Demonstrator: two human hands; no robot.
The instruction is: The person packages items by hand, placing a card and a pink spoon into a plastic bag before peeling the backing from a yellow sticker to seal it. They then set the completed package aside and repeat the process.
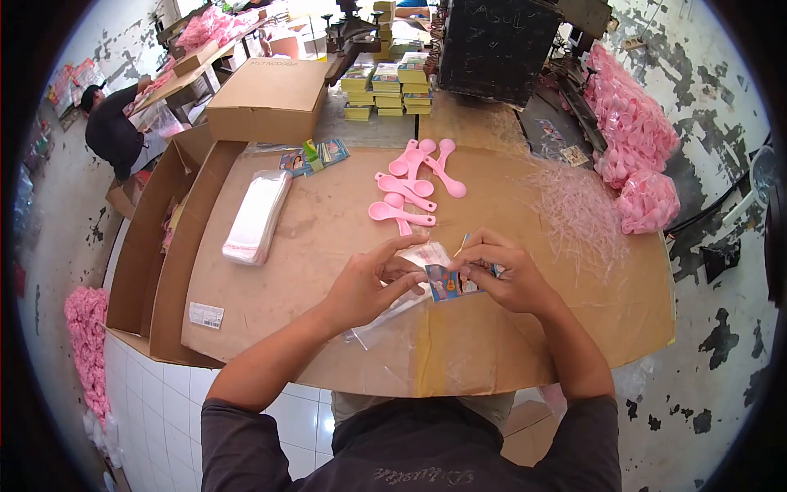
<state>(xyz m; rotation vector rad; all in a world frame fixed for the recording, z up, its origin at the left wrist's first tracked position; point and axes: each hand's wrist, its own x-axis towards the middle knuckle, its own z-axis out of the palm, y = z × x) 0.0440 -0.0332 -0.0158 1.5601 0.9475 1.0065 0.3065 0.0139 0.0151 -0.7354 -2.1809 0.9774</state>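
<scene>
Over the cardboard-covered table, my right hand (510,275) pinches a small printed card (447,283) with blue and coloured pictures. My left hand (373,283) is at the card's left side, its thumb and fingers closed near the edge; what they grip is too small to make out. Clear plastic bags (402,305) lie beneath and between the hands. Just beyond them is a loose group of pink plastic spoons (416,187). A stack of clear plastic bags (258,215) rests to the left, and more printed cards (332,153) lie at the back left.
A closed cardboard box (266,90) and stacked card bundles (389,82) stand at the back, beside a black box (496,49). Thin plastic strands (578,205) and bagged pink items (631,123) are at right. An open carton (176,246) borders the left; a person (115,127) bends beyond it.
</scene>
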